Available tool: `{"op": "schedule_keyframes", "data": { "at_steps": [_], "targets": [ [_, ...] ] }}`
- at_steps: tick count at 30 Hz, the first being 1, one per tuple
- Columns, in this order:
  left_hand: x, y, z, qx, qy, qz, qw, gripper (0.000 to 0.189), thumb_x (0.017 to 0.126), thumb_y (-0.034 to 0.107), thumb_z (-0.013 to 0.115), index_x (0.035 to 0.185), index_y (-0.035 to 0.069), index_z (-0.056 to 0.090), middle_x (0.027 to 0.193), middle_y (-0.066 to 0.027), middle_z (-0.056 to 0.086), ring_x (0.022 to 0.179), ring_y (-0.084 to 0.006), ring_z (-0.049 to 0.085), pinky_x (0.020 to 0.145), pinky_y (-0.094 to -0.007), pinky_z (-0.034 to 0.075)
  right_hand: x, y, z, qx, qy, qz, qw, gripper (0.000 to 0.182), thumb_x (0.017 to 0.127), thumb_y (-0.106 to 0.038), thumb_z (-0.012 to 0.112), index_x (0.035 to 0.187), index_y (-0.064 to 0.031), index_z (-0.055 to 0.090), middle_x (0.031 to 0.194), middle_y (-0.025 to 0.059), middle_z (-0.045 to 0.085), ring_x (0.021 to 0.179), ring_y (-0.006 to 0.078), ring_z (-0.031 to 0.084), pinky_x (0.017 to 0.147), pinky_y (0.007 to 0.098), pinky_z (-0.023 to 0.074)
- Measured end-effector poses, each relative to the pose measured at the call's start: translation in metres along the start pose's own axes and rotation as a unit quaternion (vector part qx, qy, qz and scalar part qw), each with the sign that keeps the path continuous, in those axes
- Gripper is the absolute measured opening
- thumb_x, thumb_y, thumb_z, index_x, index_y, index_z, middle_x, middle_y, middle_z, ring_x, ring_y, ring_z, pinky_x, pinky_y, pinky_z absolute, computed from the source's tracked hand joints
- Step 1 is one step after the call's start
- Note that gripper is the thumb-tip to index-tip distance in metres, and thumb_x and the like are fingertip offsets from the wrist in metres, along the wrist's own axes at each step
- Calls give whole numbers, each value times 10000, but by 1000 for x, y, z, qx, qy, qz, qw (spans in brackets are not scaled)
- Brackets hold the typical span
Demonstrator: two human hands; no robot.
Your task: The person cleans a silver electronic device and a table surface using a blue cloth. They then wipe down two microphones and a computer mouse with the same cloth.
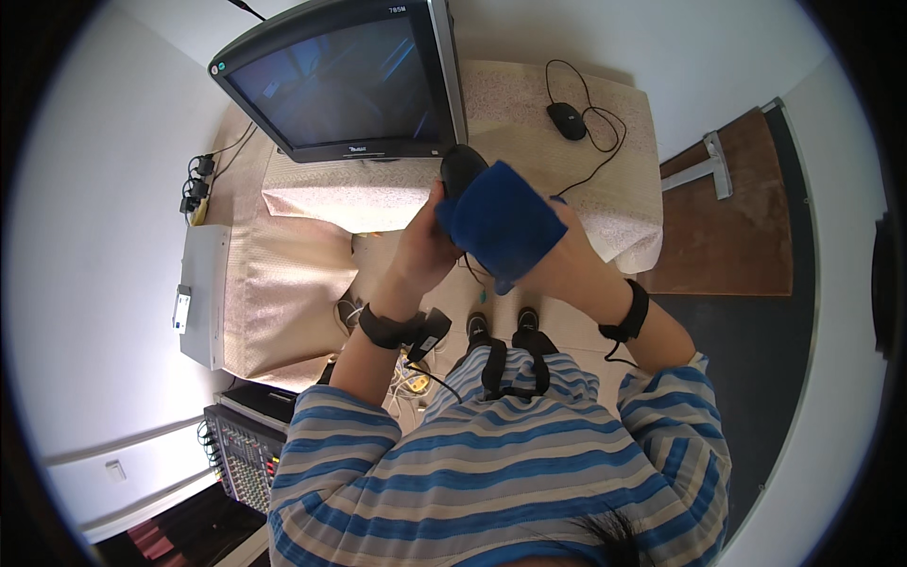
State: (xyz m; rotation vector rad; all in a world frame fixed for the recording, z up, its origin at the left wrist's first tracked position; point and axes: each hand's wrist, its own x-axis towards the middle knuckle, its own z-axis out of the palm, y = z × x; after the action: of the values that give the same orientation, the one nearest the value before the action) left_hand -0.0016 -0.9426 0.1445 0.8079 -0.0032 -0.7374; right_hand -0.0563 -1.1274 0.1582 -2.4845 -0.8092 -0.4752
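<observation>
My left hand (421,248) grips a black, rounded computer mouse (462,169), whose top end shows above my fingers. Below that hand hangs a thin dark cord with a small green plug (483,295). A folded blue cloth (506,221) lies against the lower part of the mouse and hides it. Behind the cloth, my right hand (556,259) is holding it; most of those fingers are hidden. Both hands are in front of my body, near the front edge of the cloth-covered table (503,106). A monitor (340,88) with a dark screen stands just beyond my left hand.
Another black mouse (566,121) with a looped cable lies at the table's back right. Black power adapters (198,186) and a pale equipment case (205,298) are at the left. An audio mixer (248,453) stands lower left. Cables and a yellow power strip (417,383) lie on the floor.
</observation>
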Motion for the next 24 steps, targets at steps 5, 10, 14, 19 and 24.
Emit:
{"op": "schedule_keyframes", "data": {
  "at_steps": [5, 10, 14, 19, 24],
  "targets": [
    [-2, 17, -7, -14, -120, 25, 992, 545, 972, 492, 264, 1298, 92, 438, 1168, -99, 580, 1078, -204, 553, 903, -349, 432, -6, -12, -10, 37, -92, -67, 993, 435, 636, -178, 673, 1063, -225, 604, 1073, 8, 593, 896, 226, 606, 734, 334, 498],
    [-3, 14, 2, -17, -34, 17, 999, 550, 970, 504, 253, 1275, 101, 470, 1155, -96, 593, 1066, -192, 560, 902, -344, 425, 0, -2, -15, 29, 25, -10, 999, 442, 635, -172, 708, 1063, -201, 602, 1093, 39, 587, 954, 238, 592, 756, 367, 506],
    [-5, 10, 15, -13, -28, 36, 999, 566, 969, 508, 254, 1276, 79, 461, 1158, -111, 587, 1074, -213, 556, 927, -364, 419, -3, -8, -8, 84, 34, 50, 995, 464, 633, -154, 716, 1081, -150, 595, 1081, 58, 590, 913, 240, 608, 715, 354, 523],
    [-4, 11, 11, 7, -57, 68, 996, 583, 971, 505, 245, 1279, 51, 443, 1136, -125, 589, 1076, -233, 554, 946, -375, 419, -5, -26, -17, 34, 18, 17, 999, 471, 657, -165, 716, 1109, -125, 588, 1120, 88, 585, 999, 277, 585, 793, 354, 502],
    [-4, 15, 18, 0, -39, 68, 997, 579, 971, 505, 245, 1264, 51, 452, 1122, -123, 592, 1061, -235, 562, 938, -375, 429, -6, -20, -11, 49, 76, -3, 996, 466, 619, -130, 699, 1075, -130, 599, 1037, 77, 604, 874, 245, 620, 686, 336, 533]
  ]
}}
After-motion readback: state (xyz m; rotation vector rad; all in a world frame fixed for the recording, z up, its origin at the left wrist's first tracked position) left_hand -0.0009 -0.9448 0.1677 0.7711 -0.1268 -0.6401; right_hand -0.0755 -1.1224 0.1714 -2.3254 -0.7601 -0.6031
